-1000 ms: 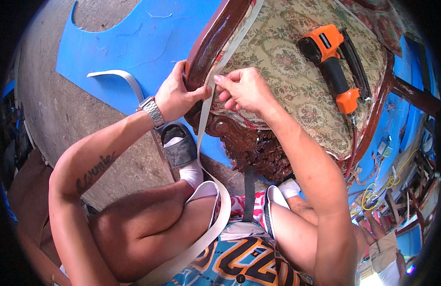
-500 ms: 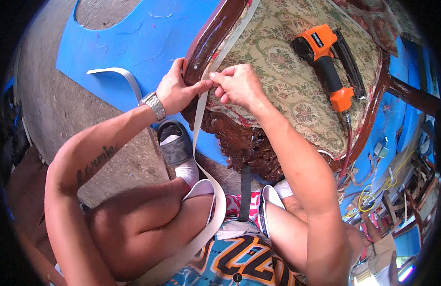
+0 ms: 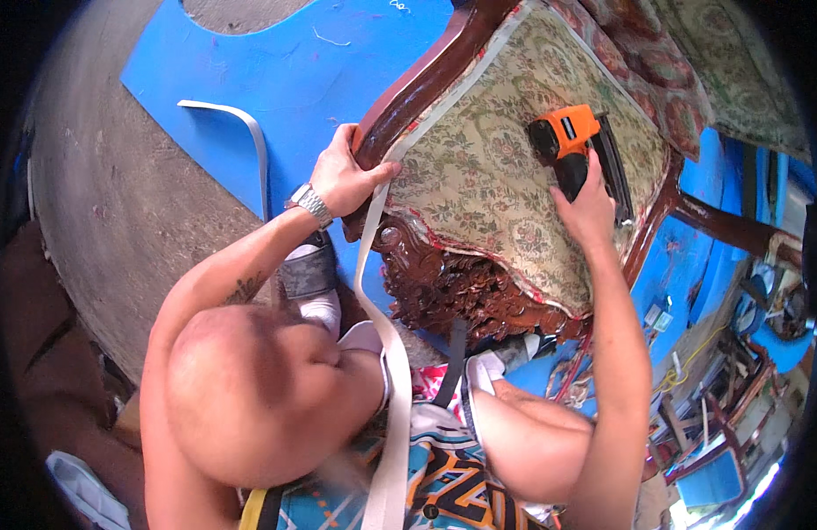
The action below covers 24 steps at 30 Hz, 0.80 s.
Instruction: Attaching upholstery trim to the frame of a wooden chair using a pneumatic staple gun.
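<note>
In the head view, the right hand (image 3: 588, 205) has been moved from the strip beside the left thumb, where it was seen half a second ago, across to the orange and black stapler-like tool (image 3: 578, 124), while the left hand (image 3: 348, 179) has been kept at the wooden edge. The tool is lying on the floral fabric (image 3: 479, 150) of the upholstered panel, its head pointed away from the body, and its dark grip is wrapped by the right hand, with the thumb on one side and the fingers on the other; whether any weight has been taken off the fabric cannot be told. By the left hand the pale strip (image 3: 393, 344) is held narrowly pinched: the thumb is laid over it and the fingers are hooked around the outer side of the brown wooden frame (image 3: 417, 102), presumably so that the strip is kept flat along the seam between fabric and wood. Above the thumb the strip is laid along that seam; below it, the loose length is draped down over the lap, probably so that it is kept untwisted and within reach. The carved end (image 3: 470, 296) of the frame is turned toward the body. A blue sheet (image 3: 311, 79) is spread beneath, perhaps as protection for the varnish, and a curled pale offcut (image 3: 249, 132) is left on it.
</note>
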### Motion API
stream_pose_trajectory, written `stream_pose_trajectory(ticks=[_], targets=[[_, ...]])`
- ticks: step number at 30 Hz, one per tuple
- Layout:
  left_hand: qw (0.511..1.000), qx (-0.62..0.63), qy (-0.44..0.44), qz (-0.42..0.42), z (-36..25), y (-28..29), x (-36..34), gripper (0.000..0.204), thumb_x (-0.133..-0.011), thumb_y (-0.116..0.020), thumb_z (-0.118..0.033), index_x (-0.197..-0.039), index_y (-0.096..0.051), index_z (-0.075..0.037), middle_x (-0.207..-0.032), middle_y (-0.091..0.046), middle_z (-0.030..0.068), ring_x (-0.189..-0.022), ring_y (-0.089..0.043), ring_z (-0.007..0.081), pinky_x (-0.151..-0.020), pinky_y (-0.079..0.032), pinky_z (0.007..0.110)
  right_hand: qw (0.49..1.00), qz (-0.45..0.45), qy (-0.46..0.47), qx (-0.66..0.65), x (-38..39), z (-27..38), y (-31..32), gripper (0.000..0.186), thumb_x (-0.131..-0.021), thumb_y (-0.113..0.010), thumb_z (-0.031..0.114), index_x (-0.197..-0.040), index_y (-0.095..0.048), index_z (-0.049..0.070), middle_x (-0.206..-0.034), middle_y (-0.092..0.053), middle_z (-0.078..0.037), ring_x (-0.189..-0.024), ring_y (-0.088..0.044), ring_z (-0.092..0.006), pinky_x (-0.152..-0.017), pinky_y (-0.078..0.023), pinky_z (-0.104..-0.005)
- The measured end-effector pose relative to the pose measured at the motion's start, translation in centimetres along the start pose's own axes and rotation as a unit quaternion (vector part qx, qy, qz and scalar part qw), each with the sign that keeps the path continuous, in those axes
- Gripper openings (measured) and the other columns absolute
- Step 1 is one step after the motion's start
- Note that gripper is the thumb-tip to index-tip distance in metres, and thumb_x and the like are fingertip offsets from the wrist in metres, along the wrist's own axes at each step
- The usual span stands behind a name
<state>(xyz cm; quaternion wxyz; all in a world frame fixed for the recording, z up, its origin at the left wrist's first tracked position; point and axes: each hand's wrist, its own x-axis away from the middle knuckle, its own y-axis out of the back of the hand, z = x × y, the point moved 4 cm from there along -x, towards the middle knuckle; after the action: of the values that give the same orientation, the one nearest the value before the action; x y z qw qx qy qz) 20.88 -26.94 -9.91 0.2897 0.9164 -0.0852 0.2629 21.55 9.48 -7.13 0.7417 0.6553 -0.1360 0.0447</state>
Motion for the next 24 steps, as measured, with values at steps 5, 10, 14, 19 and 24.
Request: stream_pose_trajectory(ticks=[5, 10, 14, 19, 24], targets=[[0.999, 0.036, -0.007, 0.011, 0.0, 0.0, 0.0, 0.071, -0.068, -0.081, -0.035, -0.119, -0.048, 0.001, -0.106, -0.064, 0.0152, -0.098, -0.062, 0.0208, -0.087, -0.048, 0.033, 0.992, 0.064, -0.104, 0.039, -1.9, 1.1, 0.6, 0.077, -0.076, -0.061, 0.022, -0.144, -0.027, 0.008, -0.103, -0.064, -0.023, -0.093, -0.063, -0.0413, -0.082, -0.048, -0.0472], [0.999, 0.038, -0.014, -0.019, 1.5, -0.4, -0.1, 0.073, -0.068, -0.080, -0.037, -0.121, -0.047, 0.000, -0.105, -0.065, 0.0176, -0.096, -0.063, 0.0252, -0.086, -0.049, 0.036, 0.966, 0.091, -0.030, -0.242, 1.7, 1.1, 3.9, 0.053, -0.076, -0.068, 0.012, -0.126, -0.051, 0.004, -0.098, -0.065, -0.021, -0.085, -0.065, -0.0343, -0.081, -0.048, -0.0432], [0.999, 0.034, -0.028, -0.016, 1.0, 0.2, 0.3, 0.074, -0.068, -0.078, -0.042, -0.122, -0.046, -0.003, -0.101, -0.066, 0.0204, -0.093, -0.065, 0.0342, -0.082, -0.050, 0.042, 0.923, 0.230, 0.113, -0.289, 6.9, 5.3, 6.0, 0.027, -0.079, -0.063, 0.003, -0.106, -0.059, 0.005, -0.082, -0.059, -0.004, -0.055, -0.053, -0.0104, -0.043, -0.039, -0.0250], [1.000, 0.015, -0.006, -0.003, 0.5, 0.0, 0.1, 0.071, -0.069, -0.077, -0.042, -0.121, -0.047, -0.003, -0.100, -0.066, 0.0203, -0.093, -0.065, 0.0346, -0.081, -0.050, 0.042, 0.910, 0.208, 0.313, -0.177, 6.6, 11.1, 4.6, 0.027, -0.075, -0.067, 0.006, -0.102, -0.064, 0.007, -0.092, -0.065, -0.008, -0.085, -0.063, -0.0297, -0.078, -0.048, -0.0399], [1.000, 0.015, -0.025, -0.001, 1.0, 0.0, 0.0, 0.064, -0.071, -0.076, -0.040, -0.116, -0.048, -0.004, -0.097, -0.065, 0.0189, -0.092, -0.064, 0.0345, -0.079, -0.050, 0.043, 0.907, 0.187, 0.341, -0.164, 5.3, 13.4, 3.7, 0.026, -0.075, -0.071, 0.009, -0.100, -0.065, 0.006, -0.092, -0.066, -0.009, -0.086, -0.063, -0.0304, -0.077, -0.049, -0.0406]])
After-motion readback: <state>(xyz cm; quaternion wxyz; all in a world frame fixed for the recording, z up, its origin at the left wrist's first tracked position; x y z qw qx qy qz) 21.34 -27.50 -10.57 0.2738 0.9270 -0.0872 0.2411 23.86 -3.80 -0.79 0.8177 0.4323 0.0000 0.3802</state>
